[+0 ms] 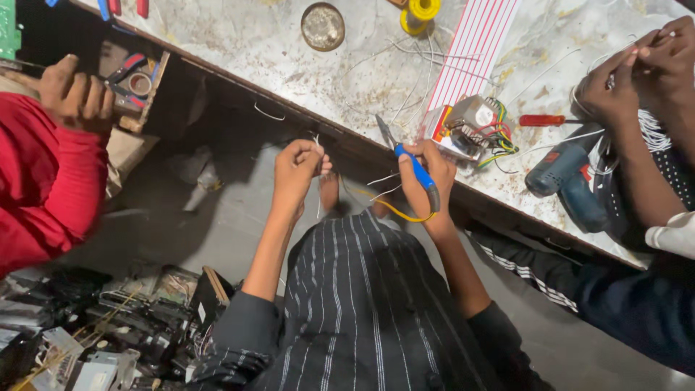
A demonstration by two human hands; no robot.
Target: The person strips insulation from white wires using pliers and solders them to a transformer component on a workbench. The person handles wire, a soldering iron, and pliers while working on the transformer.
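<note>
I saw my left hand [295,168] at the centre of the frame, its grip pinched closed on a thin white wire [316,145] held up just below the edge of the surface [289,43]. My right hand [428,177], right of centre, was wrapped closed around the blue-handled cutters [413,165], whose jaws pointed up toward the surface edge; a yellow wire [394,211] curled beneath that hand. The wire and the cutter tip stood near each other but apart, so I judged the cut or strip was not yet made. Whether the wire end was already bared, I could not tell.

Just right of the cutters, on the surface, sat a small transformer [474,123] with coloured leads, some loose white wires spread above it. Further right lay a red-handled screwdriver [541,120] and a blue drill [561,170]. At the upper right another person's hands [637,72] worked white wire. At the left a person in a red sleeve [43,181] reached toward a shelf.
</note>
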